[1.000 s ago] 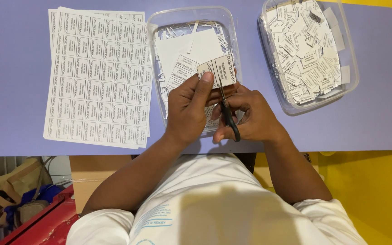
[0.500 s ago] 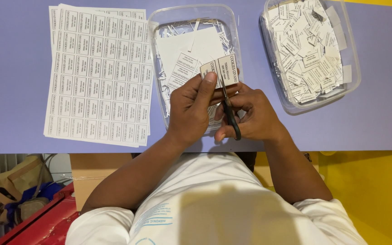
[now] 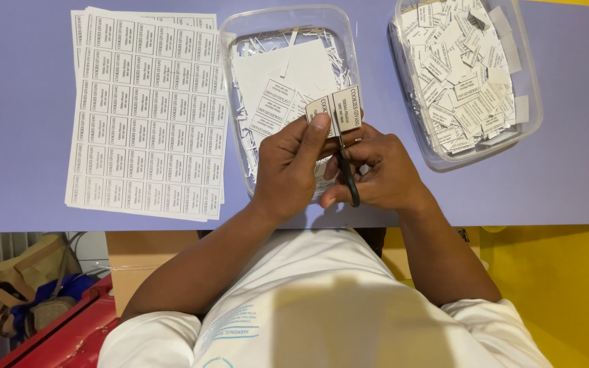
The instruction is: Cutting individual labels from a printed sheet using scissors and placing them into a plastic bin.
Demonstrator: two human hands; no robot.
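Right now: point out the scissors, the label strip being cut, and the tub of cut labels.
scissors [image 3: 349,178]: head view, on the dark handle beside the right hand's fingers.
label strip [image 3: 346,109]: head view, on its printed right half.
tub of cut labels [image 3: 530,119]: head view, on its clear right rim.

Small strip of white printed labels [image 3: 339,110], two labels wide, held upright above the middle clear tub, pinched at its lower left edge by the left thumb. Black-handled scissors [image 3: 346,167] in the right fingers, blades pointing up into the strip's bottom edge between the two labels, handle loops low.
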